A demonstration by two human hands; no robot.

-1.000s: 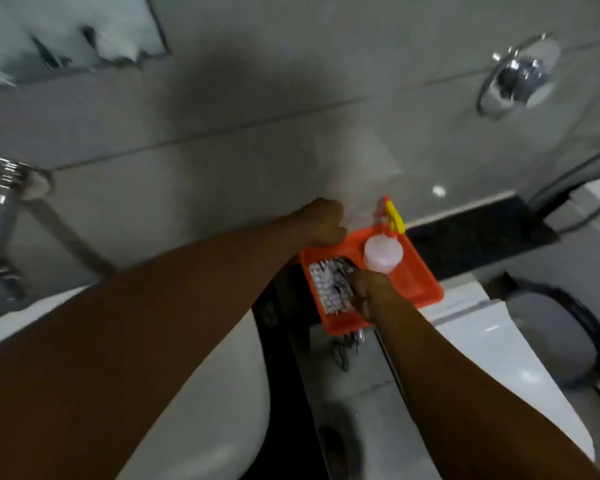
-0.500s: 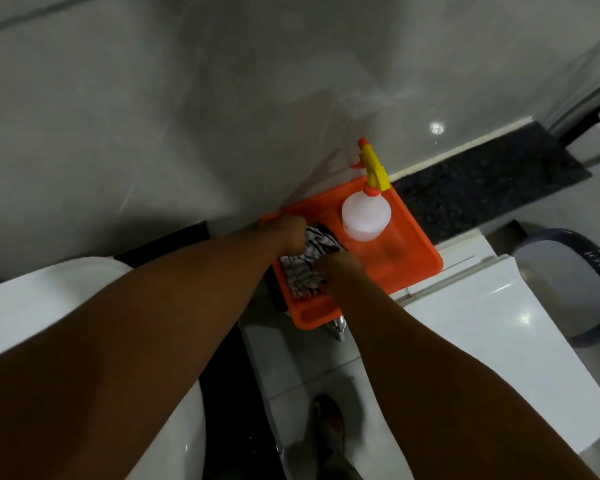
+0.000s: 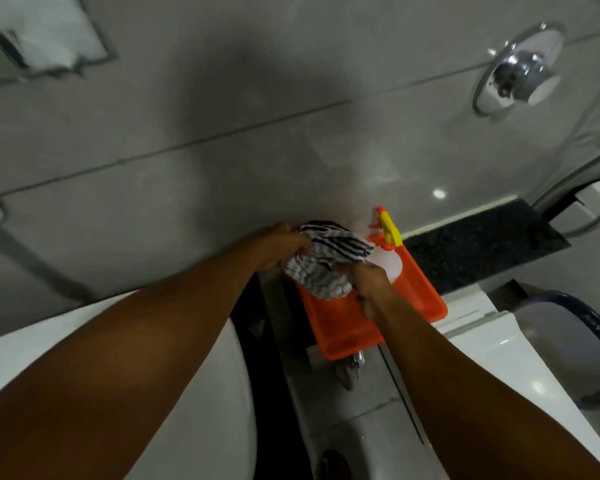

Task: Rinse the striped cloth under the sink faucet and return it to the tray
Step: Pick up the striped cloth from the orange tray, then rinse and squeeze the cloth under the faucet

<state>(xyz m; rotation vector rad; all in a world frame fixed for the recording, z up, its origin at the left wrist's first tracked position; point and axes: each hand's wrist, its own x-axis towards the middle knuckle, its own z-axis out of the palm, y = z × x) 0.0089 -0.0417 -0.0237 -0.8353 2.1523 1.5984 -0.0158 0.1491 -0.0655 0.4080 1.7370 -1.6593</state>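
The black-and-white striped cloth [image 3: 326, 261] is bunched up and raised above the far end of the orange tray [image 3: 340, 330]. My left hand [image 3: 278, 244] grips its left side and my right hand [image 3: 369, 285] grips its lower right side. The tray rests on a white toilet tank lid by the grey wall. A spray bottle [image 3: 390, 251] with a yellow-and-orange trigger stands at the tray's far end, partly hidden behind the cloth. No sink faucet shows in this frame.
A white basin rim [image 3: 194, 358] lies at the lower left under my left arm. The white toilet seat [image 3: 520, 375] sits at the right, with a dark-rimmed bucket [image 3: 589, 344] beyond it. A chrome wall valve [image 3: 520, 77] is at the upper right.
Both hands have closed on the cloth and lifted it out of the tray. The camera view has tilted back up toward the wall.
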